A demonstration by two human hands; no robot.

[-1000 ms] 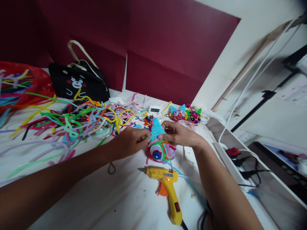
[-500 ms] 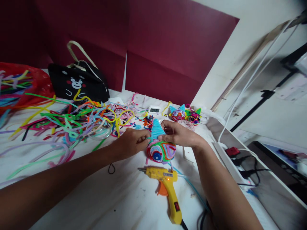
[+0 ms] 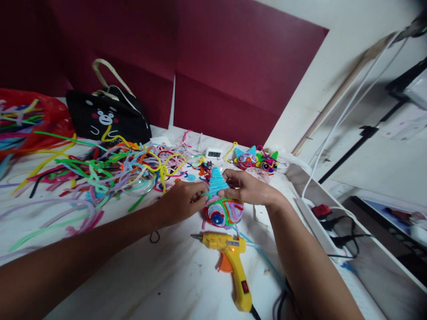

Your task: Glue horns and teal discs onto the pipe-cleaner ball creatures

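Observation:
A rounded craft piece (image 3: 230,211) covered in coiled multicoloured pipe cleaners, with a blue button-like eye, sits on the white table. On its top stands a light blue triangle (image 3: 217,181) of wound pipe cleaner. My left hand (image 3: 183,199), fingers curled in a pinch, grips the triangle's lower left corner. From the other side my right hand (image 3: 245,187) holds the triangle, thumb in front at its base and fingers behind. Just below the piece lies a yellow hot glue gun (image 3: 231,262), its small light lit and nozzle pointing left.
Loose pipe cleaners (image 3: 100,173) sprawl over the left side, near a red bag (image 3: 56,118) and a black tote bag (image 3: 110,115). Behind are a small digital clock (image 3: 213,154) and two finished-looking cat-like crafts (image 3: 246,160). A power strip (image 3: 320,231) with cables lies right.
The view has shifted slightly. Both hands stay at the blue triangle, and the right thumb sits a little further left across its base. The glue gun has not moved on the table.

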